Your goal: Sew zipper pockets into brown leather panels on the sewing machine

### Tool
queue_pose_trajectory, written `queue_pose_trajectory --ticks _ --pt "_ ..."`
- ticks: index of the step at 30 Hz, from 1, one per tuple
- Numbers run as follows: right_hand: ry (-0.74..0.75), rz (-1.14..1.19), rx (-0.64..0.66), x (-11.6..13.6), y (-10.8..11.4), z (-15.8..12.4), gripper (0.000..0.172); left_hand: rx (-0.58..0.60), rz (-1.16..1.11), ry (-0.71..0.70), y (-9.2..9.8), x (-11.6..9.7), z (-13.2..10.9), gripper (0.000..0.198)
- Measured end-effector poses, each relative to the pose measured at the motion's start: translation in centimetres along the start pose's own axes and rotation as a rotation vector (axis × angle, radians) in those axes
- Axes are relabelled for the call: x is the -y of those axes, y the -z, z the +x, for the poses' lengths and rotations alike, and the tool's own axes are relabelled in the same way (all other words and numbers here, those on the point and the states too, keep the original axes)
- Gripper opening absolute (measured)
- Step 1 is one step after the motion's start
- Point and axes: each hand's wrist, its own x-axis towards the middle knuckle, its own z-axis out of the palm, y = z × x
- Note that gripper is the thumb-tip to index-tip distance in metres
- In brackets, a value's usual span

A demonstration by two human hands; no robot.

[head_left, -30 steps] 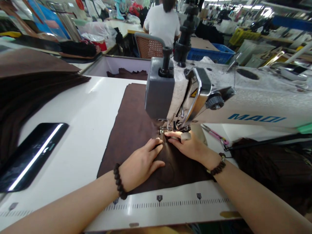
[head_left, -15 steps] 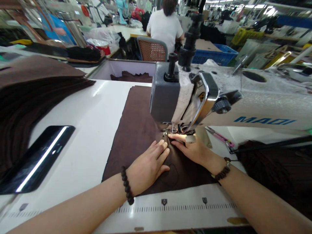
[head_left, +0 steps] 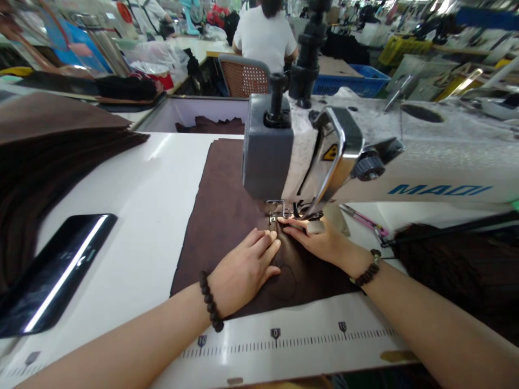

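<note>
A dark brown fabric piece (head_left: 227, 189) lies flat under the head of a white sewing machine (head_left: 425, 162). My left hand (head_left: 247, 265) presses on it with fingers stretched out, tips just in front of the presser foot (head_left: 273, 219). On the other side, my right hand (head_left: 320, 240) rests on the fabric, index finger reaching close to the foot and thumb lower down. A small pale, blocky item (head_left: 315, 227) sits at its fingers; I cannot make out what it is. A thin loop of thread or line shows on the fabric below. The machine head partly covers the fabric.
Stacked brown fabric (head_left: 60, 146) and a glossy black panel (head_left: 60, 270) are at left. Pink-handled scissors (head_left: 368, 221) lie right, near more dark fabric (head_left: 441, 275). A ruler scale (head_left: 308, 341) runs along the front edge. A person in white (head_left: 265, 40) sits ahead.
The view has shifted slightly, moving the machine and background a little left and up in the picture. Both hands keep nearly the same place by the presser foot.
</note>
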Motion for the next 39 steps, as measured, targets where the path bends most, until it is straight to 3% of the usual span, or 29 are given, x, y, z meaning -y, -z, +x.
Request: queue_pose_trajectory --ticks 14,19,25,39 --pt "-0.096 -0.221 0.227 1.3 2.9 1.2 0.031 0.005 0.007 -0.011 -0.3 1.5 1.2 0.035" --pt "-0.062 -0.251 0.194 0.9 2.4 1.5 0.036 0.01 0.002 0.013 -0.7 2.0 1.2 0.037" --pt "-0.019 -0.229 0.183 -0.3 1.4 1.7 0.024 -0.009 -0.001 0.006 -0.6 2.1 1.4 0.036" --pt "0.016 -0.189 0.126 -1.0 0.7 2.2 0.023 0.004 0.038 -0.014 -0.5 2.6 1.7 0.033"
